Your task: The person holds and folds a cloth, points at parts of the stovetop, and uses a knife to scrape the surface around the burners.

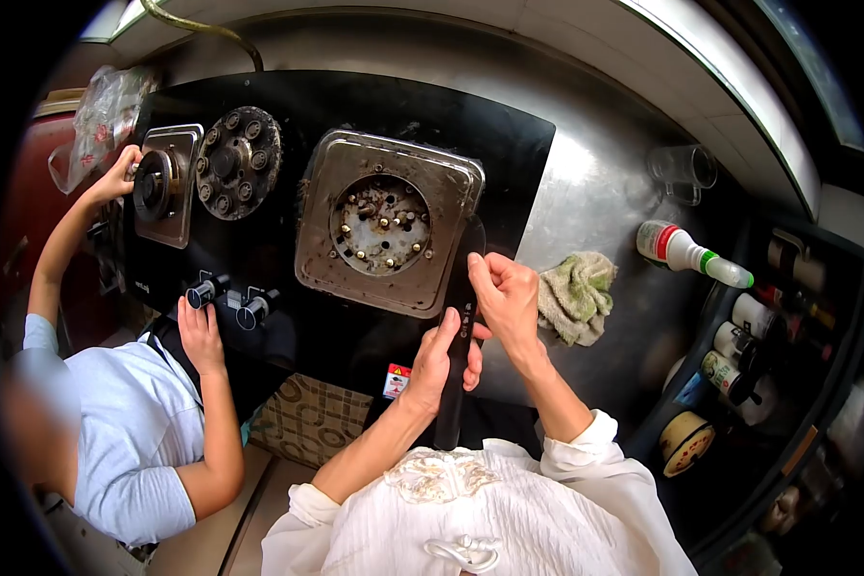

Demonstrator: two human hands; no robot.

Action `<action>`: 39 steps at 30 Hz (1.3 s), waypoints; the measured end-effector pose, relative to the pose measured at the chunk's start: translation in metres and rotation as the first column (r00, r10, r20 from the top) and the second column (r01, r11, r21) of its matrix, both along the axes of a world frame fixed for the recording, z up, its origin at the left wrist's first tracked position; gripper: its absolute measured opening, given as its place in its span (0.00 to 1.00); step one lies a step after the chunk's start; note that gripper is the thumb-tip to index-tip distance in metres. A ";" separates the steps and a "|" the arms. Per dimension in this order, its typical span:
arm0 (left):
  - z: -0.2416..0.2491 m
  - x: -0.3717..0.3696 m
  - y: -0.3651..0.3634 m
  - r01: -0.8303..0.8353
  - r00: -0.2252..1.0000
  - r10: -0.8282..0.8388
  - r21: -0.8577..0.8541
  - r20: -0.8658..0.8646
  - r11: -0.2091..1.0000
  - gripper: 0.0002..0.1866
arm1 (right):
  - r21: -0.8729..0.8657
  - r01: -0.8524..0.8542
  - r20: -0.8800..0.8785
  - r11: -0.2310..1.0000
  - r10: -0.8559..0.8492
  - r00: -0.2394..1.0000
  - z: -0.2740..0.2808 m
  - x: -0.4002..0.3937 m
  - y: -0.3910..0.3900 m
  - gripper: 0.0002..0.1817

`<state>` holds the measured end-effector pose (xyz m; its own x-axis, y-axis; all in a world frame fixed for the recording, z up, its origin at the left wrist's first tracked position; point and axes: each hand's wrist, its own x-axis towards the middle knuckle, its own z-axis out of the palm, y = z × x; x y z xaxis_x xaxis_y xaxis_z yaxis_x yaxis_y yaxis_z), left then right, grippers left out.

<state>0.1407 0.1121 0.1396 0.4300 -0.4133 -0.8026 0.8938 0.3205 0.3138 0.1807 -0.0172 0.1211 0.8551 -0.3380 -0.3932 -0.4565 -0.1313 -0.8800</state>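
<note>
A long dark knife (463, 322) with a black blade or handle lies upright in the view beside the right edge of a square, dirty metal burner tray (317, 245). My left hand (442, 363) is wrapped round its lower part. Close by on the right, my right hand (505, 300) has its fingers curled in a pinch at the dark edge; what is between the fingertips is too small to make out. Several small brass-coloured tips show in the tray's round opening. A stained, greenish cloth (576, 298) rests on the metal counter (586, 206) just right of my right hand.
Another person (125, 432) at the left has one hand on a small burner (156, 185) and one near the stove knobs (254, 312). A round burner part (239, 163) lies on the black stovetop. A bottle (677, 248), a glass mug (682, 171) and a jar shelf stand right.
</note>
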 end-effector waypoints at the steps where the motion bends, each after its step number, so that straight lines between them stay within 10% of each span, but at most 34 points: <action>1: -0.001 0.000 0.001 0.011 1.000 -0.010 -0.011 0.015 1.000 0.32 | -0.007 0.004 0.003 1.000 -0.004 1.000 0.002 0.001 0.000 0.22; 18: 0.007 0.013 -0.009 -0.040 0.999 0.040 0.009 0.014 0.999 0.31 | 0.002 0.006 0.009 1.000 -0.006 1.000 0.001 0.017 -0.004 0.22; 24: 0.023 0.015 -0.008 0.074 0.958 -0.141 0.258 0.251 0.963 0.32 | 0.157 0.004 0.014 0.988 -0.007 1.000 0.003 0.010 -0.004 0.22; 39: 0.004 0.005 0.011 -0.037 0.999 0.038 0.020 -0.018 0.999 0.34 | -0.051 -0.100 0.040 0.994 0.102 0.994 0.001 0.014 0.016 0.22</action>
